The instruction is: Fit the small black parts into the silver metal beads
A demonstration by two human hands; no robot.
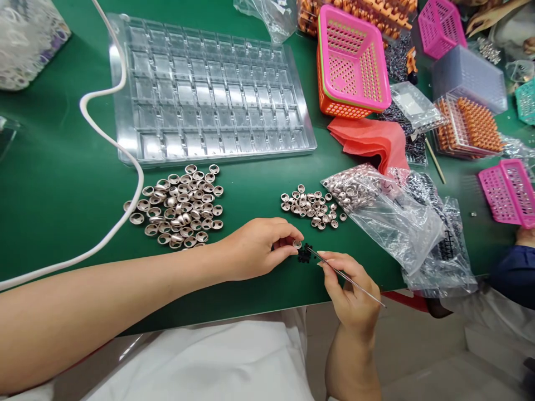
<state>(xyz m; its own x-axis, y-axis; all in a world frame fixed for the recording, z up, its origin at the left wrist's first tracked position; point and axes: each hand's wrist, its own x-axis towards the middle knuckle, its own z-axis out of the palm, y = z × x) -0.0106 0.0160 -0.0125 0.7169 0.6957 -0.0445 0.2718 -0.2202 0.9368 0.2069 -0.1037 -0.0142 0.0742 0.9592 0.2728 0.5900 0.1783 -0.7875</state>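
Between the thumb and fingers of my left hand [267, 248] is a small silver metal ring [297, 244]. My right hand [353, 289] is closed on thin metal tweezers [346, 277], whose tips reach a small heap of tiny black parts [304, 254] on the green table. Whether the tips grip a black part is too small to tell. Just beyond my hands lies a loose group of small silver rings [311, 207]. A bigger pile of silver rings [179, 207] spreads to the left, past my left forearm.
A clear compartment tray [211, 94] lies at the back, with a white cable [98, 125] running past its left side. To the right are stacked pink baskets [353, 61], red cloth [376, 139] and plastic bags of parts [388, 217]. Another person's hand [493, 19] shows at the far right.
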